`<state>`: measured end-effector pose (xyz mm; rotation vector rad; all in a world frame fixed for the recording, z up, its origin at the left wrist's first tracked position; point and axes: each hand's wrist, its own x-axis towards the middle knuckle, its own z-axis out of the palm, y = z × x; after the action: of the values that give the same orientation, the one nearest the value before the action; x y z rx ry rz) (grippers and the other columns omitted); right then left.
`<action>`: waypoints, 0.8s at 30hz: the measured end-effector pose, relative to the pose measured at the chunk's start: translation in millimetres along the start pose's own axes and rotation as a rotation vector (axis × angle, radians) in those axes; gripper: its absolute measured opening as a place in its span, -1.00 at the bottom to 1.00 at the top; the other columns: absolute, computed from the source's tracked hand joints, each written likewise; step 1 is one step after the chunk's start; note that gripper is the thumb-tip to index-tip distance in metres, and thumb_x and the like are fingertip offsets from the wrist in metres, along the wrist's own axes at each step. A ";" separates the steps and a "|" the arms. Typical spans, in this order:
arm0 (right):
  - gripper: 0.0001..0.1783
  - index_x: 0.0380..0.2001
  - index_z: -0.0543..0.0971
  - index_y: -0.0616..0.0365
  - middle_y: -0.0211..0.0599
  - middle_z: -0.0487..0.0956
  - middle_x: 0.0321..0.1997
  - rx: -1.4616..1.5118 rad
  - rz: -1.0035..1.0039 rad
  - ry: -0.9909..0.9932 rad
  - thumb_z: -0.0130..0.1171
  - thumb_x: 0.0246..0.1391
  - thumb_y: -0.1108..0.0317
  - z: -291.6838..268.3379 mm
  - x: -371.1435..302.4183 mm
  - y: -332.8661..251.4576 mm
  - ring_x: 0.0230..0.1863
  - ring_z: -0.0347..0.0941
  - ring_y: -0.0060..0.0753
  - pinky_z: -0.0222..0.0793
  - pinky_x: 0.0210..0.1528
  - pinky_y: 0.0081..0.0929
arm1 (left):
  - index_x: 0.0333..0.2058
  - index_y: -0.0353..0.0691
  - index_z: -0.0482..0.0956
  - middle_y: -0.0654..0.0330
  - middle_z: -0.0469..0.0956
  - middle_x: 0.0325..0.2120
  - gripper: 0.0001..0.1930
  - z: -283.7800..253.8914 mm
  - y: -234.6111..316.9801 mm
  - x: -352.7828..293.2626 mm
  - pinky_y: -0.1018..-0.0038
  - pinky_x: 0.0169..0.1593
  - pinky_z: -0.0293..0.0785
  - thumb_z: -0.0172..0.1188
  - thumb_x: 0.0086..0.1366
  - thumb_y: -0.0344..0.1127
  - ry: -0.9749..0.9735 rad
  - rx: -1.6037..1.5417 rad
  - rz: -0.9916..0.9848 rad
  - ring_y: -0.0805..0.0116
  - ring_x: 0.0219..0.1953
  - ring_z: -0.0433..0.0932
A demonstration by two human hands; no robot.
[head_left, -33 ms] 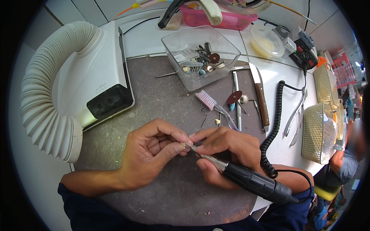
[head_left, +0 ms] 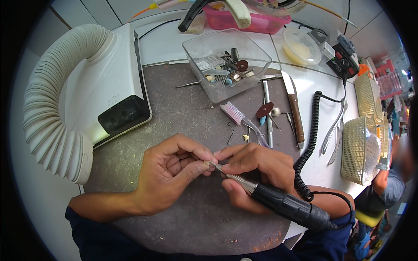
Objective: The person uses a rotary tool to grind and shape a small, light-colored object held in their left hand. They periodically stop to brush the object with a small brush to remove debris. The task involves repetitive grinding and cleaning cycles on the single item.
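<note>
Workpiece mostly hidden by hands; handpiece partly covered.

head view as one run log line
left grip: pinching tiny piece; right grip: holding rotary handpiece; handpiece tip: at piece, contact unclear

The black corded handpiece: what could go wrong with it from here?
The handpiece in the right hand points at the left hand, so a slip might nick the fingers. The small piece pinched there could pop loose. The coiled cord passes beside the right wrist and might catch, tugging the handpiece.
</note>
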<state>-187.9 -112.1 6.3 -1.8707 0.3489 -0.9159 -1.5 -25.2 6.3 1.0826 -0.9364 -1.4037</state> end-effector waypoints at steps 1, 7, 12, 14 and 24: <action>-0.74 -0.37 0.52 0.32 -0.08 0.61 -0.39 0.005 0.012 0.000 0.33 -0.22 0.61 0.3 0.1 -0.3 -0.23 0.63 -0.17 0.55 -0.24 -0.46 | -0.21 -0.32 0.38 0.05 0.50 -0.26 -0.84 0.0 -0.1 -0.2 0.52 -0.12 0.50 0.10 0.26 -0.64 -0.001 0.002 0.003 0.44 -0.22 0.53; -0.74 -0.37 0.53 0.30 -0.08 0.61 -0.39 -0.004 -0.014 -0.010 0.34 -0.22 0.59 -0.3 -0.7 2.6 -0.23 0.63 -0.18 0.54 -0.24 -0.47 | -0.21 -0.32 0.38 0.05 0.48 -0.25 -0.83 -0.1 -0.4 0.8 0.52 -0.10 0.51 0.10 0.26 -0.65 -0.013 0.003 0.017 0.43 -0.20 0.53; -0.78 -0.39 0.53 0.33 -0.11 0.59 -0.47 -0.005 -0.059 -0.027 0.34 -0.16 0.56 -1.1 -0.2 5.7 -0.29 0.62 -0.15 0.56 -0.15 -0.28 | -0.21 -0.32 0.37 0.07 0.46 -0.24 -0.83 -0.4 -2.0 0.7 0.53 -0.08 0.51 0.10 0.26 -0.65 -0.021 -0.007 0.034 0.43 -0.17 0.52; -0.78 -0.39 0.53 0.33 -0.12 0.59 -0.47 -0.007 -0.068 -0.023 0.34 -0.16 0.56 -0.6 -0.5 6.1 -0.29 0.62 -0.14 0.56 -0.15 -0.28 | -0.21 -0.31 0.37 0.08 0.45 -0.24 -0.83 -0.6 -2.6 0.7 0.53 -0.07 0.51 0.10 0.26 -0.65 -0.026 -0.007 0.042 0.43 -0.16 0.52; -0.77 -0.36 0.52 0.33 -0.11 0.58 -0.43 -0.008 -0.063 -0.036 0.33 -0.14 0.56 -1.9 -0.9 2.9 -0.24 0.62 -0.09 0.56 -0.16 -0.30 | -0.18 -0.38 0.40 0.06 0.53 -0.23 -0.86 -3.7 -5.6 -1.1 0.55 -0.04 0.54 0.10 0.30 -0.59 -0.023 -0.040 0.052 0.45 -0.15 0.55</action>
<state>-189.4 -114.2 3.8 -1.9124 0.2734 -0.9230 0.4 -23.4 0.0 1.0078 -0.9426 -1.3893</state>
